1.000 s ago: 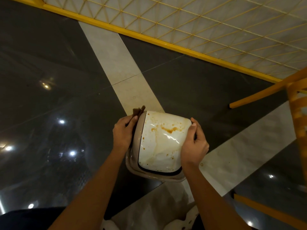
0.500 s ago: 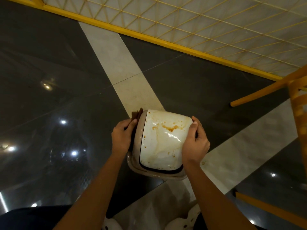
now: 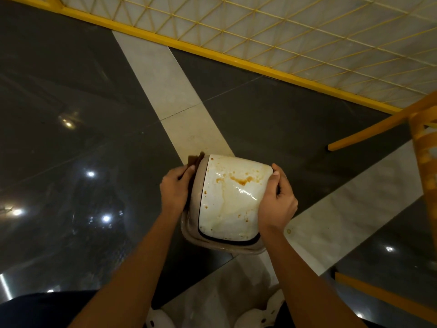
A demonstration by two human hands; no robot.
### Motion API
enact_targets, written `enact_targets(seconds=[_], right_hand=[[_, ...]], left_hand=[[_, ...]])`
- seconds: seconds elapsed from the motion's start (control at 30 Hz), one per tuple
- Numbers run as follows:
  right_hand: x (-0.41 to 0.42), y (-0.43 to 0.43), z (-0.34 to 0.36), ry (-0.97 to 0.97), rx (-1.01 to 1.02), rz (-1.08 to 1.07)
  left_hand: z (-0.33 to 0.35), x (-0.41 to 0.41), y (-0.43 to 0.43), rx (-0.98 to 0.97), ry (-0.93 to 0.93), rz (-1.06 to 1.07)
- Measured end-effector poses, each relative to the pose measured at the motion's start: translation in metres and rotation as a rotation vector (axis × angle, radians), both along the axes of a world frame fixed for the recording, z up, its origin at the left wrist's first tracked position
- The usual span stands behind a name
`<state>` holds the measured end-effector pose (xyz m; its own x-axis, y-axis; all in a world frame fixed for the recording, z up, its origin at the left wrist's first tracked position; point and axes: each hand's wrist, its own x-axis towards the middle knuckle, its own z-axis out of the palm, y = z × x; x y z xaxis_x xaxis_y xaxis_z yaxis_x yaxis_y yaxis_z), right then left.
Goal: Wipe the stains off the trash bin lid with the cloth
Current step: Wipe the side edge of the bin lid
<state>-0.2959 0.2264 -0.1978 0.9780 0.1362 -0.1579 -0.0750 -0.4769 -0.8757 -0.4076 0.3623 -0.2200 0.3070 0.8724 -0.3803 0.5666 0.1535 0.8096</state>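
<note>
A white trash bin lid (image 3: 227, 209) in a beige frame is held above the floor between both hands. Brown stains and pale streaks mark its glossy top, darkest near the far edge. My left hand (image 3: 175, 190) holds the lid's left side and pinches a dark brown cloth (image 3: 195, 159) against it; only a corner of the cloth sticks out past the fingers. My right hand (image 3: 276, 202) grips the lid's right edge, thumb on top and fingers curled underneath.
Below lies a polished dark tile floor (image 3: 71, 138) with pale stone strips. A yellow-framed lattice panel (image 3: 283, 31) runs along the back. Yellow wooden furniture (image 3: 423, 157) stands at the right. White footwear (image 3: 160, 320) shows at the bottom edge.
The lid and both hands have drifted slightly up and toward the far side in view. Both grips stay the same.
</note>
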Motion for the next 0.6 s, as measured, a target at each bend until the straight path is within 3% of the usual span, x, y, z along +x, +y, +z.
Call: enact_targets(seconds=[0.13,0.3,0.5,0.6], right_hand=[[0.0,0.0,0.0,0.011,0.005,-0.013],[-0.001,0.001,-0.001,-0.005,0.005,-0.011],[0.001,-0.001,-0.002,0.001,-0.008,0.0],[0.0,-0.001,-0.002,-0.005,-0.004,-0.001]], left_hand=[[0.006,0.021,0.025,-0.089,-0.038,-0.072],[0.014,0.002,0.008,-0.203,-0.232,0.059],[0.016,0.017,0.022,-0.169,-0.099,-0.039],[0.026,0.015,0.019,-0.159,-0.149,-0.06]])
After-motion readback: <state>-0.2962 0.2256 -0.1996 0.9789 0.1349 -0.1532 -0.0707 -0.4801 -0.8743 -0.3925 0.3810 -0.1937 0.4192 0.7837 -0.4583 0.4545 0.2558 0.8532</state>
